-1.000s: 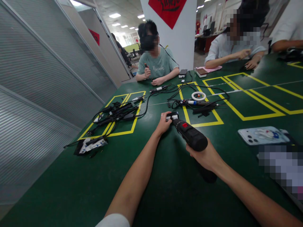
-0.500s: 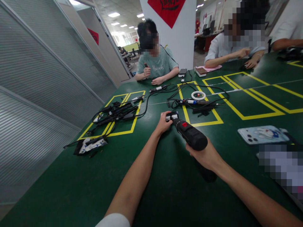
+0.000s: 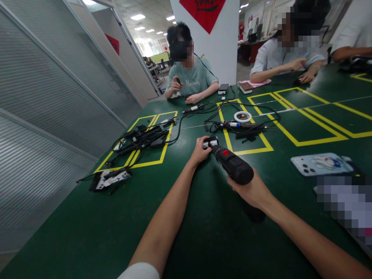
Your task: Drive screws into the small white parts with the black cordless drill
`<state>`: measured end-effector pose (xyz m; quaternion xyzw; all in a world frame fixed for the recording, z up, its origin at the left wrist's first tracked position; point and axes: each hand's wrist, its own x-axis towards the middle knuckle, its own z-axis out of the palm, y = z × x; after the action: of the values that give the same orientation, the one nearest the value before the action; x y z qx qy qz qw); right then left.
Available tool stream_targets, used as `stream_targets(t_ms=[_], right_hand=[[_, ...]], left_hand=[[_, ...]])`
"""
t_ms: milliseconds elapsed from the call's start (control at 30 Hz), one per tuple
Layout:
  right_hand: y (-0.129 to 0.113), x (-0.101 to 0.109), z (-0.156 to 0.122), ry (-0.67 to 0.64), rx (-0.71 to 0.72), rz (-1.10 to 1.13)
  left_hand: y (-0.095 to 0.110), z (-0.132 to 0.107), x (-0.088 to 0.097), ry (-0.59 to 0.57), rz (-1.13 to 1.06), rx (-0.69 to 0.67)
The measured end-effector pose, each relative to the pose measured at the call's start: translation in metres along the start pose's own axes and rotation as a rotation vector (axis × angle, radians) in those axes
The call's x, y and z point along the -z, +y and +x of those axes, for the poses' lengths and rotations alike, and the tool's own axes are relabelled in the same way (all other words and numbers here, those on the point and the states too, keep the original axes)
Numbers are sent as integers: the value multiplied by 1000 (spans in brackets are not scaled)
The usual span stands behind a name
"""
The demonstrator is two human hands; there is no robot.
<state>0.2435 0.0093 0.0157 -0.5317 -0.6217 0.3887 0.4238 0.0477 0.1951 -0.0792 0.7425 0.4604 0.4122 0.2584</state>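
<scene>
My right hand (image 3: pixel 252 190) is wrapped round the grip of a black electric screwdriver (image 3: pixel 232 164) with a red switch, its nose pointing away from me. At the nose, my left hand (image 3: pixel 200 150) is closed on a small black and white part (image 3: pixel 211 142) that rests on the green table (image 3: pixel 87 228). The tool's tip meets that part; the contact itself is hidden by my fingers.
A bundle of black tools and cables (image 3: pixel 142 138) lies in a yellow-taped box at left. A white tape ring (image 3: pixel 243 116) and more cables sit beyond. A phone (image 3: pixel 321 164) lies at right. Three other people sit across the table. A glass partition runs along the left.
My hands and the screwdriver have stayed put. The person opposite has raised a hand with a small tool. The view has shifted slightly.
</scene>
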Motion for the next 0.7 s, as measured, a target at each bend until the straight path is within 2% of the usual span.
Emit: stream_targets(t_ms=[700], right_hand=[[4, 0, 0, -13, 18, 4]], left_hand=[[-2, 1, -1, 6, 7, -14]])
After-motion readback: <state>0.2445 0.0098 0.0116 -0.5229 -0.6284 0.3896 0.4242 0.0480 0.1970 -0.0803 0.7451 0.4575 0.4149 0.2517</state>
